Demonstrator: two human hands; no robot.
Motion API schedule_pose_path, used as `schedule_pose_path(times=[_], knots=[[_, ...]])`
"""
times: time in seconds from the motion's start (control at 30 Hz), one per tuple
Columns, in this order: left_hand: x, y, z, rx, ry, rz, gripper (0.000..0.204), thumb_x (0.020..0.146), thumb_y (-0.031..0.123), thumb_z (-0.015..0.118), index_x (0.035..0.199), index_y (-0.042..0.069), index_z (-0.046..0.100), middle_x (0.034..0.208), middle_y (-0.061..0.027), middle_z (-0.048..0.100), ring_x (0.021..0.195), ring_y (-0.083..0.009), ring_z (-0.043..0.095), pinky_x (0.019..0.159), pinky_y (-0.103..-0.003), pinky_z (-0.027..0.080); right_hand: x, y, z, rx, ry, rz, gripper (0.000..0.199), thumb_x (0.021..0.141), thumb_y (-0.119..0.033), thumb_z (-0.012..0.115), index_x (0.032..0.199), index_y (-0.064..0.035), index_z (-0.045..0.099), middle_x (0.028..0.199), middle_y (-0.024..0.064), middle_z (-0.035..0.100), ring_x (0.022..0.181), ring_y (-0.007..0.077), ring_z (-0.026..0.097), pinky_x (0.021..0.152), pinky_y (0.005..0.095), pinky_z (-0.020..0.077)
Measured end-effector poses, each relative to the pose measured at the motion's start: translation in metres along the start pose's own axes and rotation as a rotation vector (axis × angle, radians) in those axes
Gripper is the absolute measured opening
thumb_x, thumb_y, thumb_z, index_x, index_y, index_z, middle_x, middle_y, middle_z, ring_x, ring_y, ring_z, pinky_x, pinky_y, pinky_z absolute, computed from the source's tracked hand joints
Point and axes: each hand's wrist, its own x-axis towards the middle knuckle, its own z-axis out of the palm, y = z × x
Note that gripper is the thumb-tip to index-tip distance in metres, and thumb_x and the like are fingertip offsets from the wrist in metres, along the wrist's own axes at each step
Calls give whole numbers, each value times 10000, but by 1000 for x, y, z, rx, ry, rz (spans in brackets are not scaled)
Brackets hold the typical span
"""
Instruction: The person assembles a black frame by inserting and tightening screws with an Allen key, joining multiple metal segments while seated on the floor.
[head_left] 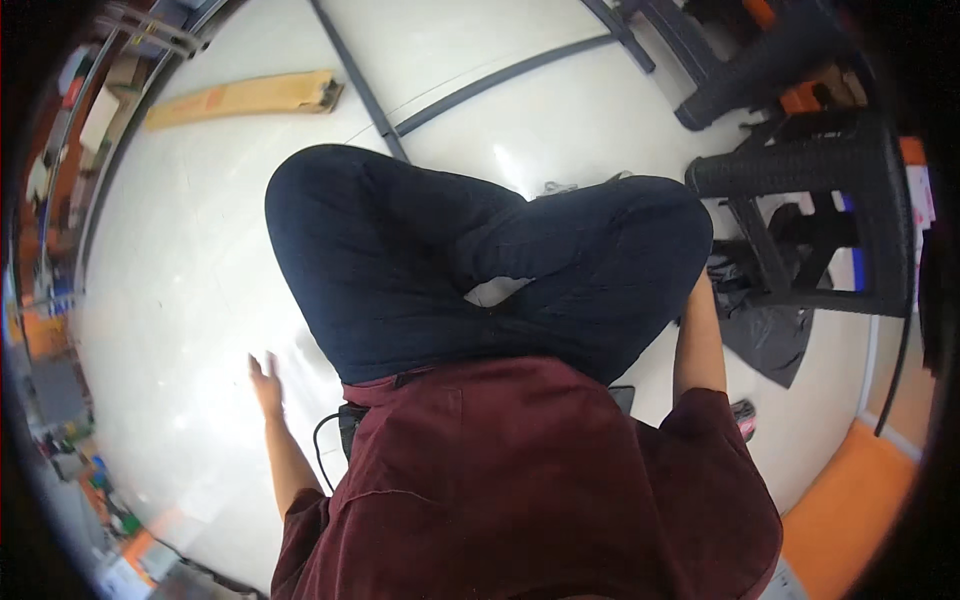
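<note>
My left hand is held out to the left over the pale floor, fingers apart and holding nothing. On the right, my bare right forearm reaches forward beside my bent knee. The leg in dark trousers covers the fingers of my right hand, so what it touches or holds is hidden. A crumpled black plastic sheet lies on the floor nearest to that arm.
Dark metal bars lie ahead, beside a long flattened cardboard piece. A black plastic stool stands at the right, with an orange panel nearer me. Loaded shelves line the far left. A cable hangs by my left hip.
</note>
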Motion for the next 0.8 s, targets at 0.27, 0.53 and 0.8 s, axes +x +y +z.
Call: schedule_pose_path(times=[0.27,0.53,0.8], knots=[[-107,-13,134,316,-247,-193,1027,962,728,398,1626,124,-101,1669,-227,-197,1491,-561,-174,1098,-804,12,-10,24,-8,-240,14,-30,277,913,-222,609,1020,2,732,1013,246,726,947,428,698,840,459,528],[-84,-18,130,409,-298,-134,1103,945,569,578,1600,112,-183,1634,-254,-273,1440,-638,-203,1050,-850,30,-13,73,6,-306,13,19,263,911,-215,630,999,8,738,985,249,731,915,422,709,814,446,539],[-81,-32,105,535,-515,-301,1095,902,550,653,1546,89,-104,1586,-279,-119,1419,-631,26,1085,-757,186,-59,7,-30,-254,118,-84,176,864,-135,732,936,26,742,910,217,743,820,338,728,746,403,555]])
